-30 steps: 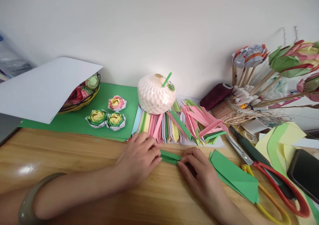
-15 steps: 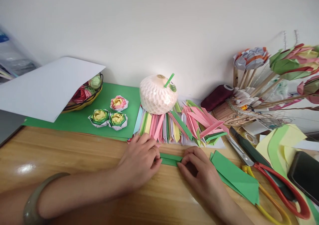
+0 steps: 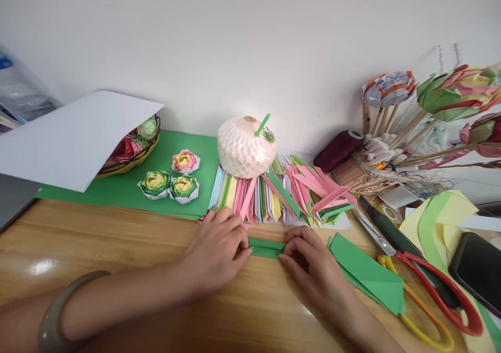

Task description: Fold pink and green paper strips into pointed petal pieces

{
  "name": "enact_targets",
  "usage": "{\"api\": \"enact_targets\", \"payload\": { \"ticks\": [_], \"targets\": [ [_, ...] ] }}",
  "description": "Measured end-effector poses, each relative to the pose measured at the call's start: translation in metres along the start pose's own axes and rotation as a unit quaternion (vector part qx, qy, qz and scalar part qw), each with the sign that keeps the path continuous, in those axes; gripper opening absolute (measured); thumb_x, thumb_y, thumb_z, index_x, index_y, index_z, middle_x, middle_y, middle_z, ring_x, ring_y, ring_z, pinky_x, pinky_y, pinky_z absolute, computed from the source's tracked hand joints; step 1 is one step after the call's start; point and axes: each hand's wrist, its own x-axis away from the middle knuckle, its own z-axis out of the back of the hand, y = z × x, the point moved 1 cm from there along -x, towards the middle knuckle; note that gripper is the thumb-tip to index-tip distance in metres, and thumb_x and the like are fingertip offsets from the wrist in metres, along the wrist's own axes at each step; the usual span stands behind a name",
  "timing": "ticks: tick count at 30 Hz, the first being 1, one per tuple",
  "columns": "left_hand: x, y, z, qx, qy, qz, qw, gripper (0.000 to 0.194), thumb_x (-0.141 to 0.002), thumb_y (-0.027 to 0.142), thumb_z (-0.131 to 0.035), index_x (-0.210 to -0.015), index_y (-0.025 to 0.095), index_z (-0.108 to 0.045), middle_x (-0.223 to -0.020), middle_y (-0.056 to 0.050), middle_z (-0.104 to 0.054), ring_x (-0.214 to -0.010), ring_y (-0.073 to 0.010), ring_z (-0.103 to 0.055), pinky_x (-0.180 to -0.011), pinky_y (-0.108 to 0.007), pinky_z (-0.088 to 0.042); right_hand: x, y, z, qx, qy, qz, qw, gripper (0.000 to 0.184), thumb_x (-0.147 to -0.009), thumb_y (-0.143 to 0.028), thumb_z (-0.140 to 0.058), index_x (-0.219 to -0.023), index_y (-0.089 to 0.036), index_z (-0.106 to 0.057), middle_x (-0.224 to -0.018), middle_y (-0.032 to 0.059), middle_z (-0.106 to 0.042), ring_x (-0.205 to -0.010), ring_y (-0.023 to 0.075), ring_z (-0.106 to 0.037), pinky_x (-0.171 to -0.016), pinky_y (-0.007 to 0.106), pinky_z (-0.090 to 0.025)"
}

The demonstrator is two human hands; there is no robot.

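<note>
A folded strip of green paper [image 3: 266, 248] lies on the wooden table between my hands, its long edges creased inward. My left hand [image 3: 221, 243] grips the strip's left end, fingers bent over it and thumb in front. At the right end, my right hand [image 3: 307, 256] pinches the paper between thumb and curled fingers. Both ends of the strip are hidden under my fingers. Just right of my right hand lie flat green paper pieces [image 3: 370, 275]. Behind my hands sit a row of folded colored strips [image 3: 246, 199] and a loose pile of pink and green ones [image 3: 313, 189].
A netted white fruit with a green straw [image 3: 246, 147] stands on the strips. Scissors with red handles [image 3: 438, 280] lie at right, near a black phone [image 3: 477, 264]. Paper flowers [image 3: 183, 186] rest on green sheets at left, beside a basket [image 3: 133, 160] partly under white paper [image 3: 74, 134].
The strip's folded edges have opened slightly, showing more of its inner face. My hands keep their hold and barely move; the camera view shifts a little.
</note>
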Motion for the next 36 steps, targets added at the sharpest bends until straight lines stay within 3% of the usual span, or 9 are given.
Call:
{"api": "enact_targets", "payload": {
  "ticks": [9,19,25,27,29,32,36],
  "targets": [
    [0.001,0.001,0.0,0.011,0.003,0.015,1.0,0.01,-0.079,0.015,-0.063,-0.07,0.017,-0.058,-0.087,-0.002,-0.063,-0.088,-0.0232,-0.047,-0.076,-0.041,-0.036,0.003,-0.001,-0.006,0.016,0.023,0.006,1.0,0.018,-0.089,-0.019,-0.048,-0.071,-0.021,-0.05,-0.088,0.006,-0.052,-0.085,0.0193,-0.054,-0.072,0.034,-0.049],
    [0.002,-0.001,0.001,0.002,0.002,0.01,1.0,0.01,-0.079,0.014,-0.059,-0.07,0.017,-0.056,-0.084,-0.003,-0.061,-0.088,-0.0238,-0.046,-0.075,-0.042,-0.034,0.006,-0.001,-0.008,0.059,0.025,0.062,0.996,0.015,-0.089,-0.015,-0.048,-0.076,-0.022,-0.047,-0.097,0.0072,-0.054,-0.093,0.0203,-0.055,-0.075,0.034,-0.05],
    [0.002,0.0,0.002,-0.027,0.003,-0.009,1.0,0.008,-0.081,0.016,-0.059,-0.074,0.017,-0.056,-0.085,-0.004,-0.059,-0.086,-0.0236,-0.046,-0.072,-0.039,-0.034,0.007,0.001,-0.009,0.081,0.046,0.039,0.995,0.01,-0.089,-0.019,-0.05,-0.081,-0.022,-0.045,-0.103,0.0086,-0.054,-0.095,0.0208,-0.056,-0.075,0.034,-0.05],
    [0.002,0.0,0.0,-0.051,0.038,-0.044,0.997,0.002,-0.083,0.016,-0.057,-0.084,0.017,-0.059,-0.095,-0.005,-0.061,-0.087,-0.0231,-0.047,-0.072,-0.037,-0.034,0.006,0.0,-0.008,0.106,0.059,0.061,0.991,0.005,-0.09,-0.019,-0.05,-0.085,-0.022,-0.049,-0.101,0.0086,-0.056,-0.092,0.0205,-0.057,-0.073,0.034,-0.049],
    [0.004,0.0,-0.003,-0.07,0.089,-0.122,0.986,0.01,-0.089,0.016,-0.053,-0.095,0.02,-0.06,-0.105,-0.004,-0.063,-0.093,-0.0224,-0.048,-0.074,-0.037,-0.033,0.006,-0.003,-0.006,0.143,0.056,0.112,0.982,0.007,-0.092,-0.019,-0.048,-0.092,-0.021,-0.055,-0.099,0.0074,-0.06,-0.091,0.0207,-0.056,-0.076,0.035,-0.047],
    [0.007,0.0,-0.005,-0.083,0.15,-0.231,0.958,0.022,-0.097,0.014,-0.041,-0.1,0.02,-0.062,-0.1,0.0,-0.069,-0.103,-0.0218,-0.051,-0.081,-0.039,-0.031,0.007,-0.006,-0.003,0.172,0.041,0.192,0.965,0.018,-0.095,-0.018,-0.043,-0.103,-0.02,-0.06,-0.096,0.0045,-0.066,-0.092,0.0203,-0.056,-0.083,0.038,-0.042],
    [0.011,-0.004,-0.004,-0.108,0.158,-0.271,0.943,0.028,-0.096,0.007,-0.037,-0.099,0.011,-0.064,-0.1,-0.004,-0.07,-0.104,-0.0237,-0.056,-0.084,-0.042,-0.033,0.009,-0.007,0.001,0.172,0.045,0.228,0.957,0.019,-0.089,-0.011,-0.051,-0.105,-0.014,-0.062,-0.094,0.0056,-0.068,-0.09,0.0202,-0.056,-0.081,0.036,-0.042]
  ]
}}
